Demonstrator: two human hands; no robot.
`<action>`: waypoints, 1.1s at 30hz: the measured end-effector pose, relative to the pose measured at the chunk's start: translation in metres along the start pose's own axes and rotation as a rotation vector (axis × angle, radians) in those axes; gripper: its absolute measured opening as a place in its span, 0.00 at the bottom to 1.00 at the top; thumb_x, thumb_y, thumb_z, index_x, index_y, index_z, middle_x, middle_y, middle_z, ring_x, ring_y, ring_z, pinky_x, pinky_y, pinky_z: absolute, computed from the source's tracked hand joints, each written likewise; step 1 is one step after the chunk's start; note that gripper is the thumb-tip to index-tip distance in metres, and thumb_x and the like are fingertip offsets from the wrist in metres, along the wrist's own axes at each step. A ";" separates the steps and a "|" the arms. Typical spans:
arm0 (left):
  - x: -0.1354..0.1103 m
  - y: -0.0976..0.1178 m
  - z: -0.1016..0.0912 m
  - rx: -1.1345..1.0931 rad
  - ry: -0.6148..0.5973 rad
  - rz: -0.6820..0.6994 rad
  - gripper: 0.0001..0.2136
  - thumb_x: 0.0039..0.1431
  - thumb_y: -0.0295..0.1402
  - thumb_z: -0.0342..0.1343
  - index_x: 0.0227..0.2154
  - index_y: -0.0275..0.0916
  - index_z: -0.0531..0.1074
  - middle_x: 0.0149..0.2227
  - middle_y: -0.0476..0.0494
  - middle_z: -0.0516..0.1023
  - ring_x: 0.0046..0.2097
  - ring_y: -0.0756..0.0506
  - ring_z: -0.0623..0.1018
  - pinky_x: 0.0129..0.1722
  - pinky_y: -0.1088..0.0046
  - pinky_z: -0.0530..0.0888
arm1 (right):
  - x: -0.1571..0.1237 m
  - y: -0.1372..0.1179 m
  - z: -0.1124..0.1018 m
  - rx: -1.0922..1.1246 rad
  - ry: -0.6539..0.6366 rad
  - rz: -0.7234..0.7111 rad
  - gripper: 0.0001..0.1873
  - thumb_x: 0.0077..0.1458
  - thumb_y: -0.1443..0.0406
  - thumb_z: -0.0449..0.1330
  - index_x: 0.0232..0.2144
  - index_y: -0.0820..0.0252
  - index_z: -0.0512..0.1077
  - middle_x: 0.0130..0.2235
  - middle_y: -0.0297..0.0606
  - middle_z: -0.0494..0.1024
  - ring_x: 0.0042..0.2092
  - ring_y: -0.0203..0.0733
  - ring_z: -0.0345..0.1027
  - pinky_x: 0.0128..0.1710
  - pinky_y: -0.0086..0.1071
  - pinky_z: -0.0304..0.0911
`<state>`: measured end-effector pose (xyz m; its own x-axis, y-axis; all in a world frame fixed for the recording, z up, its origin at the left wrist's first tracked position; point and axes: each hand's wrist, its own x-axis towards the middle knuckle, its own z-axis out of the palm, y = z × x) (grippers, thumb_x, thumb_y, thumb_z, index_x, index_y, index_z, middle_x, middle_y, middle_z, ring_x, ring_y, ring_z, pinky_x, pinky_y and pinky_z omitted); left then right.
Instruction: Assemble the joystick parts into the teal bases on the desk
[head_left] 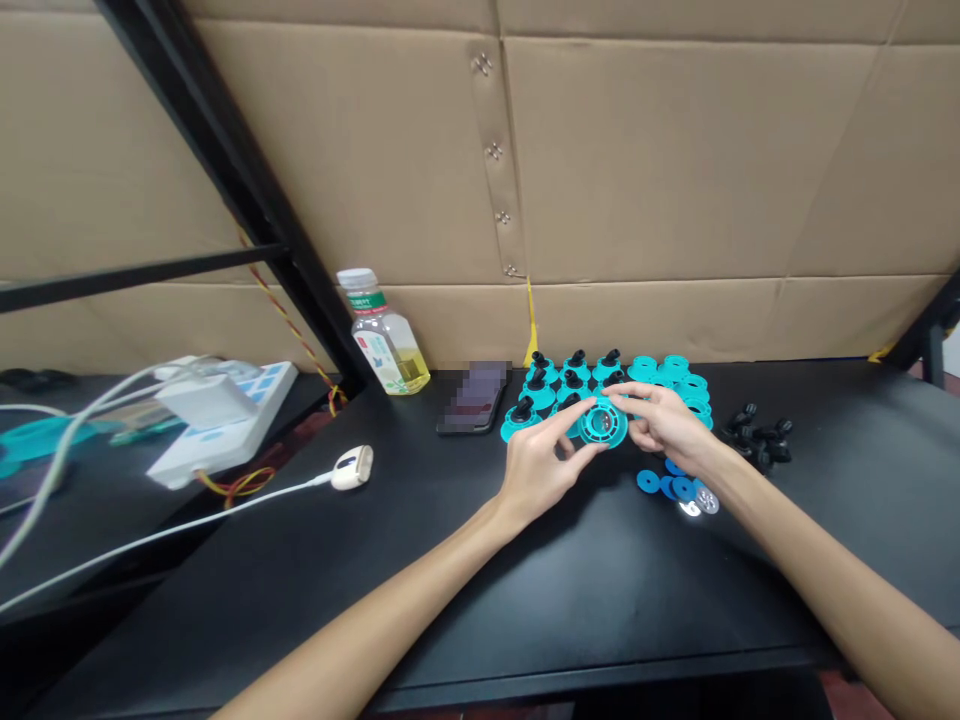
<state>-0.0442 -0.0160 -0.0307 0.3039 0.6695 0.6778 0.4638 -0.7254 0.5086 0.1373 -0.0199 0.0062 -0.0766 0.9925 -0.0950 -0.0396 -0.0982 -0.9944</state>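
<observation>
A round teal plastic part [602, 424] with a slotted ring and an open centre is held up above the table, its face toward me. My left hand [544, 455] pinches it between thumb and fingers from the left. From the upper right, my right hand [664, 425] has its fingertips on the rim, the other fingers curled; its exact grip is partly hidden. Behind my hands stand several teal parts with black elbow fittings [523, 411]. Plain teal parts [675, 368] sit to their right, partly covered by my right hand. Below that hand lie blue discs [648, 482] and clear perforated discs [706, 500].
Black elbow fittings [759, 440] lie in a pile at the right. A phone [474, 398] and a bottle of yellow liquid [390, 345] are at the back left. A white cable [187, 530] with a cream-coloured plug end [352, 467] crosses the left. Cardboard [675, 180] walls the back.
</observation>
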 end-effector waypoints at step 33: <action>0.002 0.007 -0.004 -0.217 -0.243 -0.192 0.11 0.57 0.34 0.58 0.42 0.39 0.69 0.14 0.58 0.72 0.18 0.50 0.75 0.25 0.77 0.71 | 0.000 0.005 0.001 0.092 -0.082 0.053 0.14 0.49 0.59 0.63 0.38 0.58 0.73 0.16 0.23 0.58 0.15 0.26 0.43 0.16 0.25 0.38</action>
<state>-0.0436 -0.0204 -0.0234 0.4293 0.7961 0.4265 0.3525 -0.5825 0.7325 0.1365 -0.0202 0.0011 -0.1625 0.9768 -0.1398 -0.1240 -0.1608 -0.9792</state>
